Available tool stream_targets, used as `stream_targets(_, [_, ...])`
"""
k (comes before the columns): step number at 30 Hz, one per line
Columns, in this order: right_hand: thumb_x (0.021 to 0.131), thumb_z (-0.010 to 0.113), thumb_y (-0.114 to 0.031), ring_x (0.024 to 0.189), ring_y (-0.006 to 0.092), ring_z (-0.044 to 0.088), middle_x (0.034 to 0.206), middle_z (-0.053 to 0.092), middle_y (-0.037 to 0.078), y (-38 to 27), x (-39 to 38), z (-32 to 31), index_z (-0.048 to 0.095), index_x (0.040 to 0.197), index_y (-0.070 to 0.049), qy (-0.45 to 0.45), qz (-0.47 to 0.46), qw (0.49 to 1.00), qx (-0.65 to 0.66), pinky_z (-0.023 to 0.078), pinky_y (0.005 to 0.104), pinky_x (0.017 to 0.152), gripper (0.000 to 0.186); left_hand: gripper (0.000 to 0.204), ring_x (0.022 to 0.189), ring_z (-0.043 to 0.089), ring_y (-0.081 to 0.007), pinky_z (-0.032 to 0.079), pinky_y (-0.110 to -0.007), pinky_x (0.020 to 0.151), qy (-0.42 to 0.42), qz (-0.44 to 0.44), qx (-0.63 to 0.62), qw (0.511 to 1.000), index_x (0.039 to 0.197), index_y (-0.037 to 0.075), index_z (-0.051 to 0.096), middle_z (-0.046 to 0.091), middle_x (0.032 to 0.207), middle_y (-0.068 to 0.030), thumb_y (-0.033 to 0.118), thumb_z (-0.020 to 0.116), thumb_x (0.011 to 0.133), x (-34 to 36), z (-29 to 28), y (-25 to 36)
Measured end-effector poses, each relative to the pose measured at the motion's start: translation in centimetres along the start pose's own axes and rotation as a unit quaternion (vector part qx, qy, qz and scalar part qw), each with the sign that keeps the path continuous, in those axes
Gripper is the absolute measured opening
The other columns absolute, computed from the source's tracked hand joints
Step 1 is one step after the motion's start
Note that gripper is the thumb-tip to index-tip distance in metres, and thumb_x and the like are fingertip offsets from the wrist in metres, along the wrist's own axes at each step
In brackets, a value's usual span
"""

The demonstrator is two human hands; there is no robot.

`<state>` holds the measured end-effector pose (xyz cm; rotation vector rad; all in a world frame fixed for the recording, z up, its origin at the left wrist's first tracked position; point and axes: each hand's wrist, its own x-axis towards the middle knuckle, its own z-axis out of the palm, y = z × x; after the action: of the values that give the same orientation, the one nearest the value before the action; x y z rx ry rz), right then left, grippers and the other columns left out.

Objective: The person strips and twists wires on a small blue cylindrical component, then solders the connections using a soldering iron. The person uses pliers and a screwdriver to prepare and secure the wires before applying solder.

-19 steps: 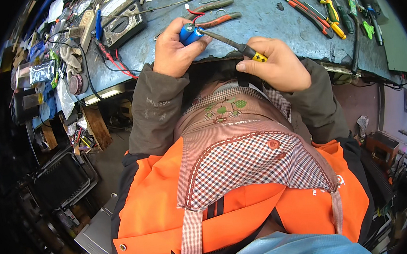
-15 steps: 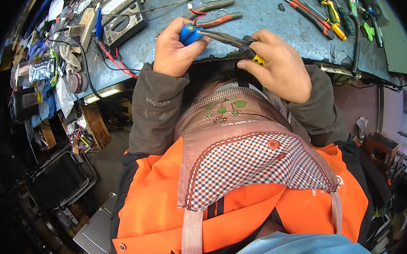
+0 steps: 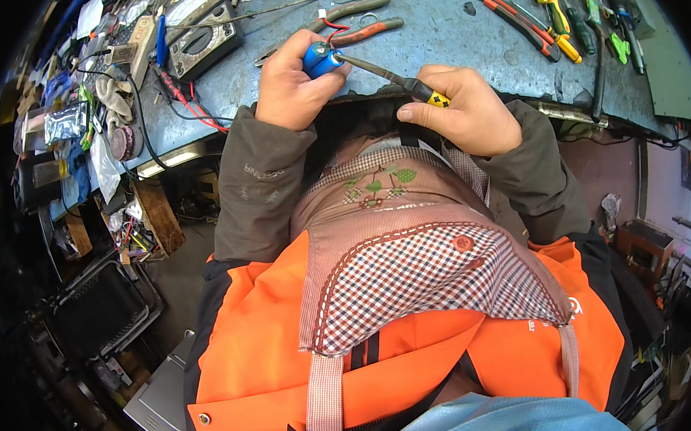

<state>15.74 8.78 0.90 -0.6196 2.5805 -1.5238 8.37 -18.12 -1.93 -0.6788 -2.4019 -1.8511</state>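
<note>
Blue cylinders gripped in left hand; right hand grasps pliers, rolled edge-on since earlier frame.

We held both bare hands out ahead of our waist, close together but not touching. Our left hand was closed in a grip, fingers bent, its thumb stretched toward the right. Our right hand was curled tight as well, knuckles up, its thumb pointing left. Our left forearm and right forearm, elbows bent, slanted inward from either side, sleeves reaching the wrists.
</note>
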Motion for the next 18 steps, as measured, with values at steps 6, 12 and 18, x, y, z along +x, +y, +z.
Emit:
stream_targets(6, [0.097,0.085,-0.029,0.055,0.0063,0.047,0.069,0.060,-0.003,-0.5,0.5,0.2,0.072,0.083,-0.002,-0.101,0.227,0.918,0.310,0.036,0.0263,0.051,0.034,0.025,0.078,0.054,-0.0056,0.049,-0.027,0.069,-0.002,-0.007,-0.044,0.999,0.102,0.005,0.068,0.062,0.085,0.0039,0.002,0.085,0.083,-0.1,-0.6,0.0])
stream_targets(12, [0.099,0.083,-0.029,0.054,0.0041,0.044,0.070,0.059,-0.003,0.9,0.6,0.6,0.074,0.086,-0.004,-0.131,0.258,0.866,0.409,0.030,0.0232,0.048,0.029,0.024,0.078,0.054,-0.0055,0.048,-0.026,0.069,-0.014,-0.016,-0.048,0.999,0.100,0.005,0.067,0.061,0.084,0.0045,0.002,0.084,0.083,0.0,-1.0,0.1])
stream_targets(18, [0.100,0.082,-0.029,0.061,0.0086,0.049,0.068,0.053,-0.004,-1.2,0.3,1.4,0.071,0.085,-0.001,-0.063,0.157,0.953,0.252,0.040,0.0284,0.057,0.034,0.023,0.078,0.054,-0.0052,0.048,-0.026,0.069,-0.009,-0.022,-0.050,0.998,0.100,0.005,0.068,0.061,0.084,0.0043,0.001,0.082,0.083,0.0,-0.7,0.3])
